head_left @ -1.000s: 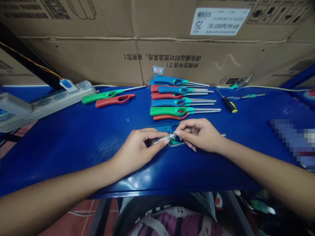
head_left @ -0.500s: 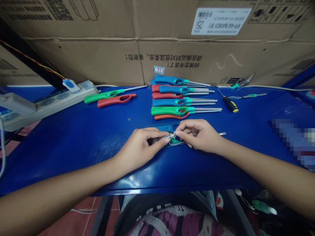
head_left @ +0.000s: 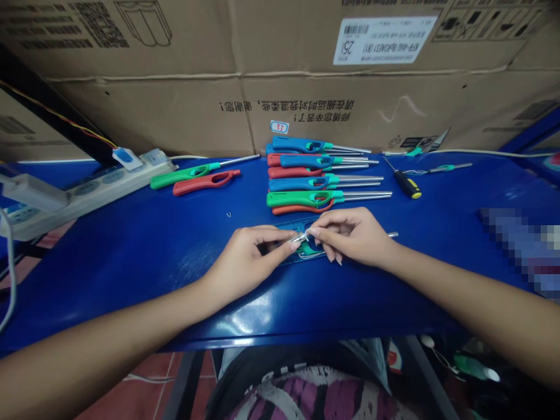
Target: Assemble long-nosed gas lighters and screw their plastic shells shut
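Observation:
Between thumb and fingers, my left hand [head_left: 258, 254] pinches a small clear, silvery part [head_left: 300, 237]. The fingertips of my right hand [head_left: 350, 236] are pinched at the right end of that part; what they grip is too small to name. Under both hands lies an opened blue lighter casing [head_left: 301, 225] with green pieces and thin wires, partly hidden by my fingers. A metal tube tip [head_left: 394, 234] sticks out past my right wrist. Behind my hands, several long lighters with blue, red and green handles lie stacked, a green one [head_left: 297, 199] nearest.
A green lighter [head_left: 184, 176] and a red handle [head_left: 205, 182] lie at the left, beside a white power strip [head_left: 105, 184]. Two tiny pins [head_left: 228, 215] rest left of centre. At the right are a black-yellow screwdriver [head_left: 408, 185] and a thin metal rod [head_left: 459, 166]. Cardboard [head_left: 175, 111] stands behind.
My right fingertips have shifted slightly up and left at the end of the clear part, with its lower fingers more extended. The whole view has shifted slightly.

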A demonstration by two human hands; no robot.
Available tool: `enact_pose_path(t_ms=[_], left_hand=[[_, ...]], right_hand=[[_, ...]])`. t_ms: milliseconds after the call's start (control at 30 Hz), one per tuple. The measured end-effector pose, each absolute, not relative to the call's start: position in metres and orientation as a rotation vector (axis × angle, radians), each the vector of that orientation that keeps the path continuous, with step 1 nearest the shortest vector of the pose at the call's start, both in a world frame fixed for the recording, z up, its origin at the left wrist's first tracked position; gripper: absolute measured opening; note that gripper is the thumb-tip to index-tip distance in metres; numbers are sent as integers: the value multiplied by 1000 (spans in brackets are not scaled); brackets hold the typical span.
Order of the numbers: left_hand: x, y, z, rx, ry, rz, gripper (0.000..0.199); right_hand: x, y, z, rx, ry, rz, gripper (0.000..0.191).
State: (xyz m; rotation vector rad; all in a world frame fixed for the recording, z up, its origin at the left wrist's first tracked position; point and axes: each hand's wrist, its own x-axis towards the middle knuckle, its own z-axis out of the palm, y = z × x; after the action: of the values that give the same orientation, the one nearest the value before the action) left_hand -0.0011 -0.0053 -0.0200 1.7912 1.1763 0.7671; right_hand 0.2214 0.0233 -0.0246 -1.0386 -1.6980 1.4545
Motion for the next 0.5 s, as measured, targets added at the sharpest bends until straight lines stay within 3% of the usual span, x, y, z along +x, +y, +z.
enact_pose_path(t_ms=[267,500], left_hand=[[-5,-4,-14,1897,1201,751,22],[-20,-5,8,2194,1320,471,14]], right_hand=[[224,24,-24,-1016,-1719,1452,36],[228,28,-27,-1029,-1717,1411,36]])
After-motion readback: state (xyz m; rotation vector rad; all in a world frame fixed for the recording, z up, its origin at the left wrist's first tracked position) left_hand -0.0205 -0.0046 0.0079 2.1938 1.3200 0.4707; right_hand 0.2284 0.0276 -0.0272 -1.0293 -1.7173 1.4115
